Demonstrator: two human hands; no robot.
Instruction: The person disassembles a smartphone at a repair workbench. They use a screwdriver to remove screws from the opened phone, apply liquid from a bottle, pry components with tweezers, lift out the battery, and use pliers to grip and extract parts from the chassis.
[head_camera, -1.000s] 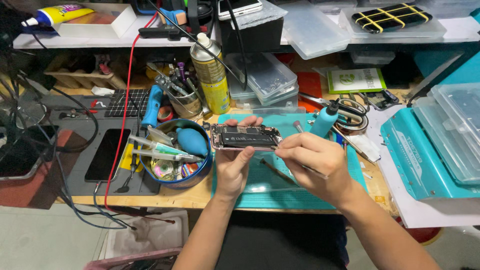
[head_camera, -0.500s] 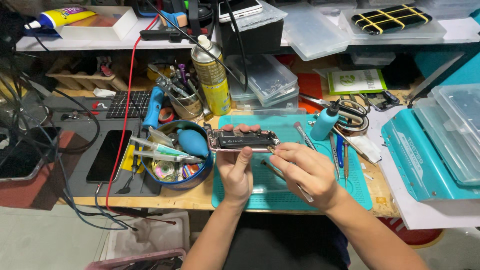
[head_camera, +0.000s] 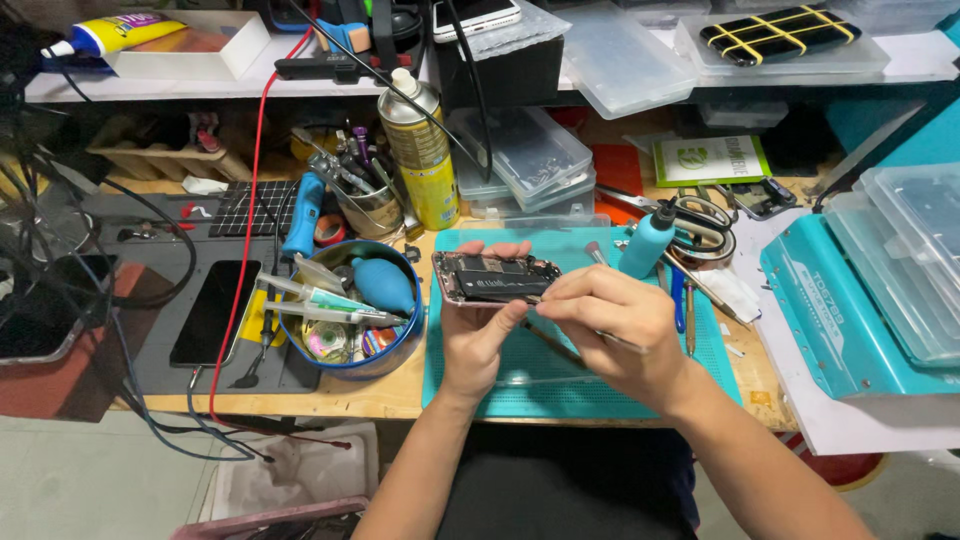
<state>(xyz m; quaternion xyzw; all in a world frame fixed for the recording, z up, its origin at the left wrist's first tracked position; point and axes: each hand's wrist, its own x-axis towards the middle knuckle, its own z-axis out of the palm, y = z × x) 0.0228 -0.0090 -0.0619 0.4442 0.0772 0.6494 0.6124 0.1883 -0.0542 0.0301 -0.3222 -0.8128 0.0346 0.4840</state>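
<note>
My left hand (head_camera: 478, 330) holds an opened phone (head_camera: 492, 278) by its edges, its insides facing up, above the teal work mat (head_camera: 560, 385). Fingertips of that hand curl over the phone's far edge. My right hand (head_camera: 610, 325) is pinched on a thin metal tool (head_camera: 622, 344) whose tip sits at the phone's near right edge. The tool's tip is hidden by my fingers.
A blue round tin (head_camera: 345, 325) of tools and a blue blower stands left of the mat. Behind are a yellow spray can (head_camera: 420, 150), a cup of tools (head_camera: 365, 205), a blue bottle (head_camera: 648, 240), clear plastic boxes (head_camera: 525, 155). A dark phone (head_camera: 212, 312) lies far left; a teal machine (head_camera: 850, 310) sits right.
Both hands and the phone drifted slightly left and nearer to me. My right hand closed in over the phone's right end.
</note>
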